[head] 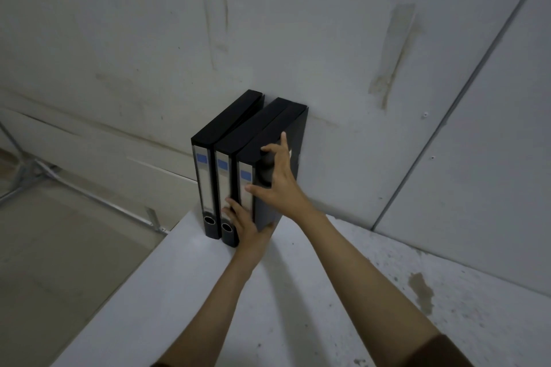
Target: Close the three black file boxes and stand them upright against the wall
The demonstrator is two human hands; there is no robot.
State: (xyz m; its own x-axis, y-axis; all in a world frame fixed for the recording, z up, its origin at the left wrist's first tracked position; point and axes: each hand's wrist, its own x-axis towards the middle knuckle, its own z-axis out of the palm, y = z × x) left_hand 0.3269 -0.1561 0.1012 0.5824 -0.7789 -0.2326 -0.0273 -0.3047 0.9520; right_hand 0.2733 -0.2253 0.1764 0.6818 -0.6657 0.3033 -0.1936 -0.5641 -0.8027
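Three black file boxes stand upright side by side on a white table (190,277), their backs against the wall (298,39). The left box (226,122) and the middle box (253,128) show white spine labels with blue tags. The right box (283,125) is closed and leans slightly out at the bottom. My left hand (246,226) cups the bottom front of the right box, its fingers against the middle box's spine. My right hand (275,179) is spread over the right box's upper side and front edge, thumb on its spine.
The table's left edge (125,286) drops to the floor, where a metal stand's legs (35,170) spread out. A dark stain (422,292) marks the tabletop at the right. A vertical panel seam (465,89) runs down the wall at the right.
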